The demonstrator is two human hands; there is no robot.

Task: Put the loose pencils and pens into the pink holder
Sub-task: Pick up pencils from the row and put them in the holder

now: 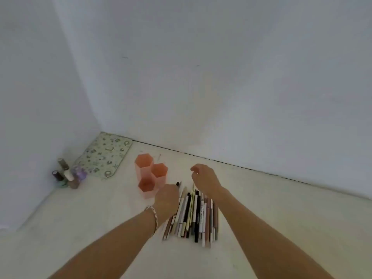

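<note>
The pink holder [151, 176] is made of three hexagonal tubes and stands upright on the white surface, and nothing shows above its rims. Just right of it lies a pile of several loose pencils and pens [194, 216], side by side, pointing away from me. My left hand [166, 199] rests on the pile's left edge beside the holder, fingers curled down around a black-tipped pen [178, 184] whose end sticks out past the knuckles. My right hand [203, 178] hovers over the far end of the pile, fingers loosely curled with nothing seen in them.
A patterned green-white mat [104, 156] lies in the back left corner. Several nail polish bottles [68, 176] stand left of it against the wall. White walls close off the surface at the left and back.
</note>
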